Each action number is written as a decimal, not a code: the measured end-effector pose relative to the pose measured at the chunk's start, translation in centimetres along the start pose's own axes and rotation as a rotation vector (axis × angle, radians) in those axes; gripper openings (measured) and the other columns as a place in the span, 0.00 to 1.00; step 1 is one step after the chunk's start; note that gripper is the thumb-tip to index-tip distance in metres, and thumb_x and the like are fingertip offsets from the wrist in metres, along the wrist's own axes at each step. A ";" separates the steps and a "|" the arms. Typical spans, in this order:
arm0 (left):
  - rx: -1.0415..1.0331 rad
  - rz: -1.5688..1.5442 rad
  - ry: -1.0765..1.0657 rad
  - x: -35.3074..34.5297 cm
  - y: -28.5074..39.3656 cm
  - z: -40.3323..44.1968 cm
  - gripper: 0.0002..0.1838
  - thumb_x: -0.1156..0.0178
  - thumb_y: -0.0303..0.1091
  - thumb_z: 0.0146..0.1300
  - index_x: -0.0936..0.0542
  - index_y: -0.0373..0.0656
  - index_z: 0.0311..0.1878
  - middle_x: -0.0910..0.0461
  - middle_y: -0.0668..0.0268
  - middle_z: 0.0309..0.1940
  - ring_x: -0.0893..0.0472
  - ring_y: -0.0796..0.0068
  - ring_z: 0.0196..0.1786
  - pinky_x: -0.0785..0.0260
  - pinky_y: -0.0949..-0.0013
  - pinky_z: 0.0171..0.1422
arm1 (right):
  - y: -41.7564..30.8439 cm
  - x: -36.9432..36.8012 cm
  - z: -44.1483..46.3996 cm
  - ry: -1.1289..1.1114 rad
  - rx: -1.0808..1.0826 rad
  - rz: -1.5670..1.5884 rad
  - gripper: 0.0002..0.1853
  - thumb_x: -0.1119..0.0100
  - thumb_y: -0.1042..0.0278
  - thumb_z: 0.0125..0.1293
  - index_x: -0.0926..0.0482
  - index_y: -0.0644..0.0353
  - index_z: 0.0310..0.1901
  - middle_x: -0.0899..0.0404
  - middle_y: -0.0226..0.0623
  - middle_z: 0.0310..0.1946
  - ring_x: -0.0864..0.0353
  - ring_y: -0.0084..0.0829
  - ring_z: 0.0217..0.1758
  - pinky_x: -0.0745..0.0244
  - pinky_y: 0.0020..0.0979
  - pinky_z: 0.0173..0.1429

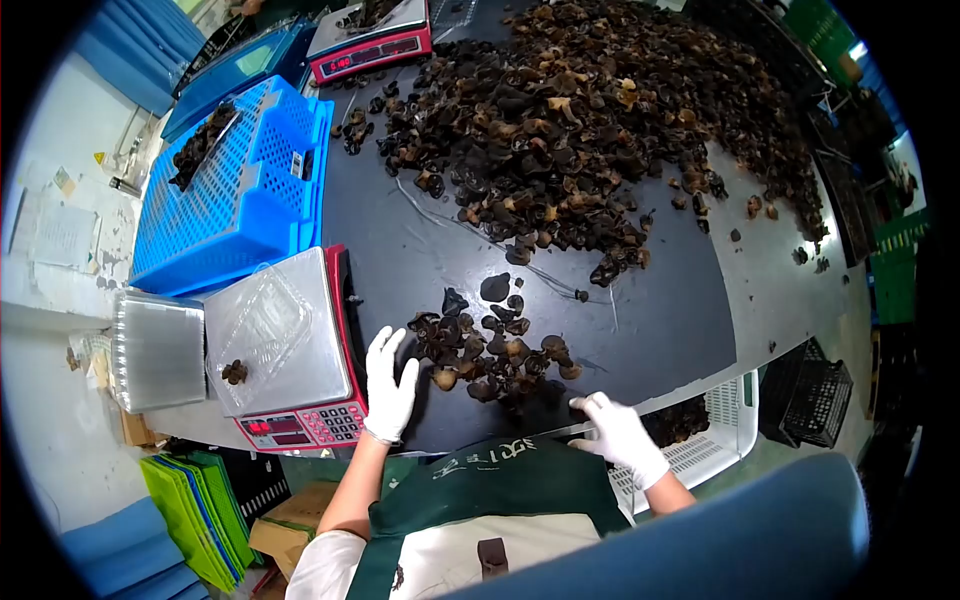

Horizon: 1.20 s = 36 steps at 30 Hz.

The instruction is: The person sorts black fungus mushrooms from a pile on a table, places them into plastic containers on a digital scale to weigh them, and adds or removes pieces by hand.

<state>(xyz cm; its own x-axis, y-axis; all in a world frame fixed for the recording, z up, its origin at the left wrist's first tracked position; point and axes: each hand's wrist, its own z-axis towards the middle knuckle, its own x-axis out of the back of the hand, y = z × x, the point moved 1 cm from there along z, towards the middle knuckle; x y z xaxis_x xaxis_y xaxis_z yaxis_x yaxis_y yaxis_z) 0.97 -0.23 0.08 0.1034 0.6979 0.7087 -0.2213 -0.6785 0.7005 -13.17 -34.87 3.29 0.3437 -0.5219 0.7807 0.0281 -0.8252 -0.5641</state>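
Note:
My left hand (pixel 390 385), in a white glove, rests by the red edge of the near scale (pixel 285 330), its fingers apart and nothing in it. A small pile of dark wood ear mushrooms (pixel 500 355) lies on the black mat (pixel 660 320) between my hands. To the right of that pile is my right hand (pixel 612 430), also gloved, near the table's front edge; its thumb and fingers are apart and hold nothing visible. On the near scale's plate lie a clear plastic tray (pixel 268 320) and a small mushroom piece (pixel 234 372).
A large mushroom heap (pixel 570 120) covers the table's far part. Blue crates (pixel 235 190) stand at the left, beyond stacked clear trays (pixel 160 350). A second scale (pixel 370 45) is farther back. A white basket (pixel 735 415) sits below the front edge at right.

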 end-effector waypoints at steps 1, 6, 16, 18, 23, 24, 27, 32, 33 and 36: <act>0.019 0.002 0.011 -0.6 -0.2 -0.6 0.28 0.39 0.33 0.67 0.31 0.42 0.70 0.38 0.51 0.71 0.37 0.50 0.73 0.47 0.55 0.77 | 0.4 -1.5 -0.7 -0.043 -0.027 0.024 0.23 0.32 0.67 0.55 0.24 0.51 0.54 0.25 0.40 0.45 0.18 0.41 0.40 0.20 0.38 0.42; 0.024 0.050 0.115 -3.8 -1.1 2.0 0.27 0.41 0.37 0.69 0.31 0.42 0.70 0.39 0.47 0.72 0.40 0.46 0.74 0.49 0.50 0.78 | 0.9 -2.1 2.8 0.379 0.135 0.121 0.10 0.39 0.77 0.52 0.20 0.57 0.37 0.21 0.36 0.34 0.20 0.42 0.40 0.26 0.40 0.48; -0.255 0.533 -0.321 -8.9 4.7 11.6 0.30 0.49 0.62 0.67 0.28 0.65 0.69 0.39 0.56 0.75 0.45 0.38 0.76 0.58 0.28 0.75 | -0.1 -3.7 8.6 0.408 0.202 -0.055 0.49 0.24 0.48 0.44 0.33 0.57 0.68 0.36 0.54 0.68 0.40 0.55 0.73 0.50 0.56 0.77; -0.308 0.538 -0.441 -8.0 5.4 10.1 0.26 0.48 0.62 0.67 0.24 0.66 0.64 0.37 0.58 0.73 0.44 0.42 0.76 0.59 0.23 0.73 | -0.9 -3.7 8.8 0.374 0.276 -0.044 0.52 0.22 0.45 0.42 0.33 0.58 0.69 0.35 0.54 0.67 0.38 0.56 0.72 0.46 0.55 0.75; -0.446 0.500 -0.233 -3.5 3.2 3.1 0.21 0.40 0.51 0.62 0.18 0.59 0.58 0.30 0.58 0.65 0.36 0.46 0.71 0.54 0.22 0.69 | -2.6 -4.9 7.7 0.295 0.409 0.004 0.51 0.23 0.41 0.42 0.31 0.55 0.68 0.34 0.53 0.66 0.36 0.57 0.69 0.42 0.54 0.73; -0.393 0.477 -0.230 -2.8 3.0 1.9 0.21 0.38 0.49 0.61 0.18 0.57 0.57 0.30 0.57 0.65 0.35 0.45 0.70 0.52 0.26 0.70 | -2.7 -5.8 7.3 0.319 0.424 -0.030 0.52 0.24 0.38 0.41 0.32 0.53 0.69 0.37 0.53 0.67 0.37 0.56 0.69 0.41 0.55 0.72; -0.452 0.286 -0.215 -2.8 1.2 -1.1 0.25 0.33 0.45 0.54 0.19 0.51 0.57 0.29 0.54 0.64 0.33 0.46 0.68 0.46 0.36 0.71 | -3.2 -8.5 7.7 0.426 0.423 -0.155 0.51 0.27 0.37 0.44 0.34 0.51 0.70 0.41 0.52 0.68 0.41 0.58 0.70 0.40 0.58 0.71; -0.418 -0.090 -0.004 -6.8 2.3 -2.8 0.37 0.27 0.45 0.50 0.25 0.38 0.62 0.27 0.48 0.61 0.26 0.45 0.61 0.34 0.49 0.67 | -6.5 -7.8 10.8 0.454 0.375 0.004 0.45 0.26 0.56 0.42 0.30 0.56 0.66 0.32 0.53 0.64 0.30 0.56 0.61 0.33 0.51 0.67; -0.354 -0.185 0.063 -7.8 2.3 -3.0 0.36 0.28 0.46 0.53 0.26 0.38 0.63 0.27 0.48 0.61 0.26 0.44 0.61 0.32 0.51 0.67 | -6.6 -8.1 11.6 0.503 0.395 0.004 0.41 0.30 0.64 0.43 0.28 0.58 0.65 0.27 0.49 0.61 0.26 0.51 0.57 0.30 0.47 0.64; -0.225 -0.404 0.226 -8.9 2.8 -2.5 0.33 0.29 0.48 0.57 0.25 0.38 0.61 0.26 0.48 0.60 0.24 0.49 0.61 0.31 0.55 0.66 | -6.2 -8.6 13.1 0.534 0.499 0.133 0.32 0.35 0.75 0.44 0.23 0.60 0.58 0.20 0.41 0.52 0.19 0.43 0.49 0.21 0.38 0.53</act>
<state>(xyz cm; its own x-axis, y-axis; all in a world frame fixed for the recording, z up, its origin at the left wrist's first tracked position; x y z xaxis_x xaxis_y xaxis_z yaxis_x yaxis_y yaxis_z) -3.00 -7.76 -4.53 0.0170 0.9432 0.3318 -0.4130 -0.2956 0.8614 -4.03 -22.46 -3.46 -0.1252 -0.7497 0.6498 0.4847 -0.6177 -0.6193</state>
